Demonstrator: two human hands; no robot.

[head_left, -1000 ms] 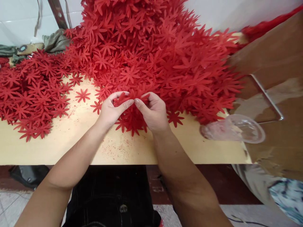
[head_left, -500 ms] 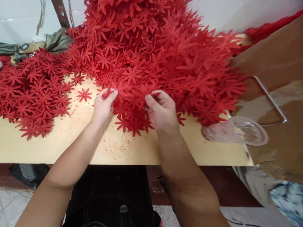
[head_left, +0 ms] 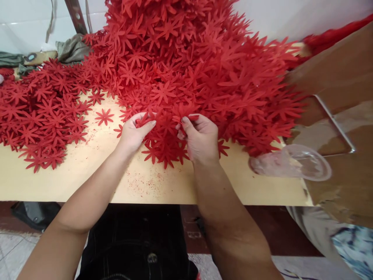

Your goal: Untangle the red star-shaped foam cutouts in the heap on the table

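The left hand [head_left: 132, 134] pinches a red flower cutout [head_left: 145, 118] between thumb and fingers, and the right hand [head_left: 201, 138] pinches another red cutout [head_left: 186, 112] in the same kind of grip, both at the near foot of a tall heap of red flower cutouts [head_left: 186, 66]. Under the hands a small clump of cutouts [head_left: 164, 149] lies on the pale wooden counter [head_left: 87, 179]. A flatter spread of cutouts [head_left: 37, 112] lies to the left, a clear plastic cup [head_left: 291, 161] on its side to the right.
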